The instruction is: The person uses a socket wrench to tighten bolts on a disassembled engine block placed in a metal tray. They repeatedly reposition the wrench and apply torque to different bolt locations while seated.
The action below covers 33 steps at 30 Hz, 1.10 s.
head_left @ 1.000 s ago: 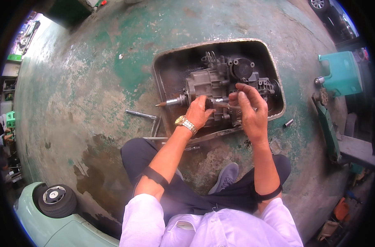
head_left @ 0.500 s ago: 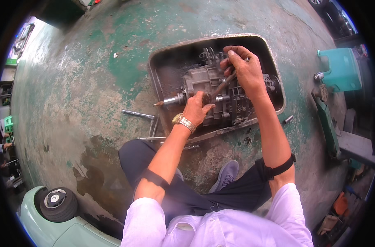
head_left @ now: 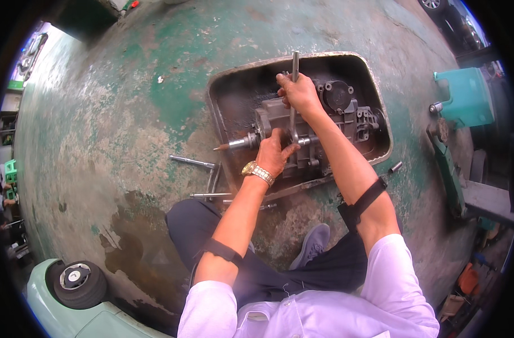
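A greasy grey gearbox (head_left: 277,112) lies in a dark metal tray (head_left: 222,169), its shaft (head_left: 234,142) sticking out over the tray's left rim. My right hand (head_left: 302,94) is closed round the long steel handle of a socket wrench (head_left: 295,63), which points away from me. At the handle's near end, my left hand (head_left: 273,153) grips around the wrench head, with thumb and fingers about it. A shiny socket (head_left: 304,141) extends rightward from the head toward the gearbox housing. My left fingertips are partly hidden behind the wrench.
Left of the tray, an L-shaped wrench (head_left: 192,161) and a steel bar (head_left: 211,195) lie on the worn green floor. A loose socket (head_left: 395,167) sits right of the tray. Farther right are a turquoise stool (head_left: 468,96) and a green floor jack (head_left: 446,169). A pale green car (head_left: 93,315) stands lower left.
My right hand has swung left and away from me, turning the wrench handle from slanting right to pointing nearly straight away. My left hand has stayed at the head, uncovering more of the gearbox's right side.
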### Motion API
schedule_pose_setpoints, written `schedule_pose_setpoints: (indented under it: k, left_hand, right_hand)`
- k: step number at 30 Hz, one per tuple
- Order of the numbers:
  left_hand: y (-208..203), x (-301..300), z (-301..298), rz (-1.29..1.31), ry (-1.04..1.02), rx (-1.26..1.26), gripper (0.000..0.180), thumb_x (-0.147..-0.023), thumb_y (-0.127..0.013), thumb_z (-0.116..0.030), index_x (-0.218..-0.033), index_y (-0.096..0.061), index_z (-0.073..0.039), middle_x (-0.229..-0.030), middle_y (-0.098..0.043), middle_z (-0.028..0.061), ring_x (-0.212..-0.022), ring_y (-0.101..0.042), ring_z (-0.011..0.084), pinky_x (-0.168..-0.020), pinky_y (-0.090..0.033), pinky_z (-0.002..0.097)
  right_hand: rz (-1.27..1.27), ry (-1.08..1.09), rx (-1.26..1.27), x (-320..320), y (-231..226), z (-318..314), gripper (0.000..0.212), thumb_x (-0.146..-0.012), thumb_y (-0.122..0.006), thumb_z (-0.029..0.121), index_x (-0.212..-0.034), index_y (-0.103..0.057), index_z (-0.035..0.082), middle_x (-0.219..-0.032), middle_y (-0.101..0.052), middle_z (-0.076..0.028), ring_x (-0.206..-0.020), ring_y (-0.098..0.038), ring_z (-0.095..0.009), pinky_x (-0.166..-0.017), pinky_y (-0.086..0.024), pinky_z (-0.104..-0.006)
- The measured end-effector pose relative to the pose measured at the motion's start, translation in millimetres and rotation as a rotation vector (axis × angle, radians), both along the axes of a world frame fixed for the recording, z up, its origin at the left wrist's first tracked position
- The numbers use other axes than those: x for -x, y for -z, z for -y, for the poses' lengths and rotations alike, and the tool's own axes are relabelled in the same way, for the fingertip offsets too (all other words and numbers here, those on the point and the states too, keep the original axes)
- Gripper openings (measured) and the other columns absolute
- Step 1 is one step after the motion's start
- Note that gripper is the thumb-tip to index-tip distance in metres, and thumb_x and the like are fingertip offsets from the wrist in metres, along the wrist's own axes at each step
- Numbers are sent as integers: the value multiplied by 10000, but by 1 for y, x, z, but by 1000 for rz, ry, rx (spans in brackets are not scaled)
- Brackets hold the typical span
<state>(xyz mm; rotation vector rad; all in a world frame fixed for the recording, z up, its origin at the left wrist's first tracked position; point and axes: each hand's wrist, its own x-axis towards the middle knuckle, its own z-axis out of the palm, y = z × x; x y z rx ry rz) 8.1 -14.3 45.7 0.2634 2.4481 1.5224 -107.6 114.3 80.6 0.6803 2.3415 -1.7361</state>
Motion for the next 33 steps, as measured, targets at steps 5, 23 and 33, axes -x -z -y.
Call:
schedule_pose_setpoints:
  k: [5,23,33]
  left_hand:
    - [-3,-3,3,-34,26,-5,473,-748,-835,-163,-1031,-509,31,-905,-680,259,-872,-654,443,-722,-526,461]
    - [39,-6,2,-50,142,16,641,-593,-870,-57,-1162,-587,28,-1095,-622,214,-1009,-619,373,-855,-522,402]
    - [33,-7,9,-96,193,29,603,-632,-817,-16,-1182,-575,31,-1120,-593,214,-1044,-588,406,-888,-509,423]
  right_hand:
    - [-119,8,140,-16,-8,7,295,-969,-614,316,-917,-610,26,-688,-585,-29,-556,-504,-96,-502,-411,-280]
    - [-410,296,221,-194,-58,20,272,-1027,-518,199,-1127,-634,-25,-1031,-660,-67,-920,-586,-120,-824,-477,-260]
    - [-141,720,919,-353,12,-16,176,-970,-600,147,-1069,-650,11,-1168,-650,-151,-932,-690,-264,-761,-599,-387]
